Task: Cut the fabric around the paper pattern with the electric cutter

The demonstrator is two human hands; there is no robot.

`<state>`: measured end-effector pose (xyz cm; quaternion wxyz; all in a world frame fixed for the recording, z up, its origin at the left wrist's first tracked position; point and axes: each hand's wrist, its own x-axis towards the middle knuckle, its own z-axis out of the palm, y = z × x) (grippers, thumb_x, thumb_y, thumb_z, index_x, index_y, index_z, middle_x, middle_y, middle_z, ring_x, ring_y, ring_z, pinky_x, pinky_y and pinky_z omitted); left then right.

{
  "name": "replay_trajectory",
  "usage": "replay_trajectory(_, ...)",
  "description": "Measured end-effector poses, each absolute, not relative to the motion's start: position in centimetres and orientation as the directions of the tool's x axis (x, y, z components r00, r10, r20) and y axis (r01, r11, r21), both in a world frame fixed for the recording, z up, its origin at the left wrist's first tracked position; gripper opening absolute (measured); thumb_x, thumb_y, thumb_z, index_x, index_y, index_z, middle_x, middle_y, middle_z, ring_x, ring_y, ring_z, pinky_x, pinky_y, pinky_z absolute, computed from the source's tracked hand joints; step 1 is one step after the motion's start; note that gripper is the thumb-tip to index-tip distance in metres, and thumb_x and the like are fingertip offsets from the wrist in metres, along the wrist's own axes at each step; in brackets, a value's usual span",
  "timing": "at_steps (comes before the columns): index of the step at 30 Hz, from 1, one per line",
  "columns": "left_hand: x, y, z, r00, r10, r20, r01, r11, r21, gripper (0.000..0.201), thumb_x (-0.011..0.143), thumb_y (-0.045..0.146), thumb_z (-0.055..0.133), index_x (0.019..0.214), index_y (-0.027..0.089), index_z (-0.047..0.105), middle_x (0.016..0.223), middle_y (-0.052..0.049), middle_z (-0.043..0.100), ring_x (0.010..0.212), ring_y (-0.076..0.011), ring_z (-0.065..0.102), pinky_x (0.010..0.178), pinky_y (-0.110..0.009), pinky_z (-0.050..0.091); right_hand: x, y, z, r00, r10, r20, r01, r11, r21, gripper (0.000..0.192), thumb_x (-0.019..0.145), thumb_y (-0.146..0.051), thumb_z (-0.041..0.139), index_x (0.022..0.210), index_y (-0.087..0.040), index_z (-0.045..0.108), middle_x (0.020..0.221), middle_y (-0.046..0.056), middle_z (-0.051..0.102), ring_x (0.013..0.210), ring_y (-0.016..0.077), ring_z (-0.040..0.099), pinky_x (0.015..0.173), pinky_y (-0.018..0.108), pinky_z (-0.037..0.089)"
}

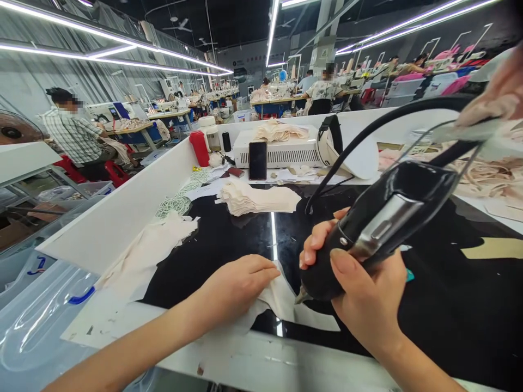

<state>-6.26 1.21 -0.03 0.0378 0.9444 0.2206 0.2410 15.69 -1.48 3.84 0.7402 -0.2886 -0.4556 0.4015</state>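
Note:
My right hand (368,294) is wrapped round a black corded hand tool (368,234) with a silver lever on its side. Its small metal tip (301,296) points down at the edge of a cream fabric piece (286,305). Whether tip and cloth touch, I cannot tell. Fingers pressed together, my left hand (245,280) pinches the upper part of that fabric and partly hides it. The cloth lies on a glossy black work surface (220,234), with one strip stretching right beneath the tool.
A stack of cream fabric pieces (261,198) lies farther back, near a phone (257,160) and a white vented box (281,147). More cloth (151,250) covers the left side. The thick black cable (392,114) arches at upper right. A white side wall (134,218) borders the left.

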Motion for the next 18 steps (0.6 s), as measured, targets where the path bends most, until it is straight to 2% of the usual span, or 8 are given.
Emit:
replay_trajectory(8, -4.7, 2.4, -2.1, 0.818, 0.469, 0.333, 0.445, -0.883, 0.150, 0.020, 0.114, 0.006, 0.060, 0.128, 0.012, 0.073, 0.126, -0.013, 0.080, 0.119, -0.0243, 0.080, 0.107, -0.037, 0.070, 17.1, -2.5, 3.9, 0.250, 0.831, 0.497, -0.291, 0.554, -0.780, 0.039, 0.092, -0.044, 0.100, 0.117, -0.031, 0.074, 0.084, -0.002, 0.075, 0.064, 0.0176, 0.071, 0.058, 0.030, 0.066)
replay_trajectory(13, -5.6, 1.9, -2.5, 0.822, 0.427, 0.376, 0.430, -0.899, 0.082, 0.026, 0.120, 0.013, 0.051, 0.136, 0.009, 0.072, 0.134, -0.017, 0.082, 0.126, -0.0246, 0.080, 0.112, -0.037, 0.069, 17.9, -3.1, 4.1, 0.266, 0.821, 0.506, -0.250, 0.566, -0.786, 0.041, 0.090, -0.046, 0.101, 0.116, -0.030, 0.075, 0.081, -0.001, 0.075, 0.062, 0.0197, 0.071, 0.054, 0.033, 0.066)
replay_trajectory(18, -6.1, 1.5, -2.6, 0.824, 0.418, 0.383, 0.413, -0.905, 0.100, 0.029, 0.119, 0.010, 0.052, 0.141, 0.009, 0.072, 0.142, -0.017, 0.081, 0.137, -0.0242, 0.078, 0.120, -0.036, 0.066, 18.0, -3.3, 4.6, 0.264, 0.822, 0.505, -0.229, 0.562, -0.795, 0.041, 0.089, -0.047, 0.101, 0.114, -0.030, 0.075, 0.078, -0.001, 0.073, 0.059, 0.0201, 0.070, 0.050, 0.033, 0.065)
